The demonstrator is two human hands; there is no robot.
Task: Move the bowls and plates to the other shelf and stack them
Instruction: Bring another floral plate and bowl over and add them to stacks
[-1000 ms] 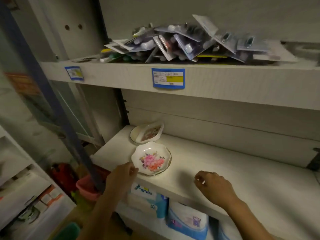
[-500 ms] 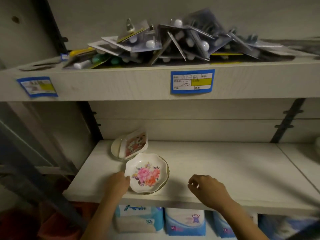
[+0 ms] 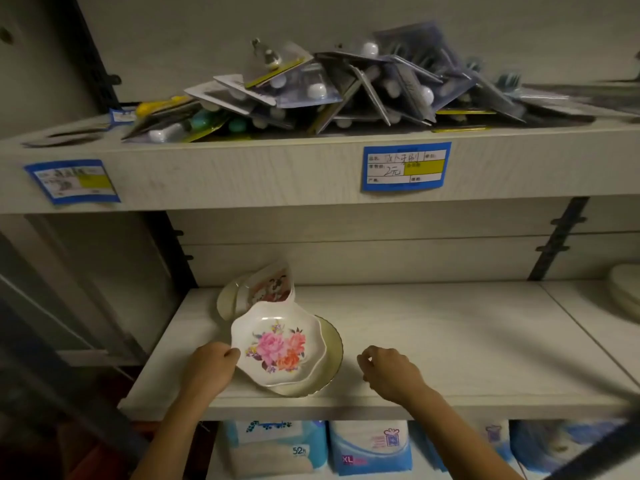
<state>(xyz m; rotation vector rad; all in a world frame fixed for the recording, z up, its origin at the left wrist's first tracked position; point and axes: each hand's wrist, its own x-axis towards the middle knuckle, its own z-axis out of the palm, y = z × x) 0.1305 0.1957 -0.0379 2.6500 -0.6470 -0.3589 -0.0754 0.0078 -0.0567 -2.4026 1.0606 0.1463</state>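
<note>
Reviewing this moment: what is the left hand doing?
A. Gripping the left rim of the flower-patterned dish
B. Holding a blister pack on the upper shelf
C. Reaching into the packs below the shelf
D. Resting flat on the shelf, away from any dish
A: the left hand is closed on the left rim of the flower-patterned dish, which sits on a stack of plates, while the right hand hovers empty over the shelf.

From the flowered dish, the shelf board lies bare toward 3 o'clock as far as stacked white plates at the edge. A tilted patterned dish blocks 12 o'clock, touching its rim.
</note>
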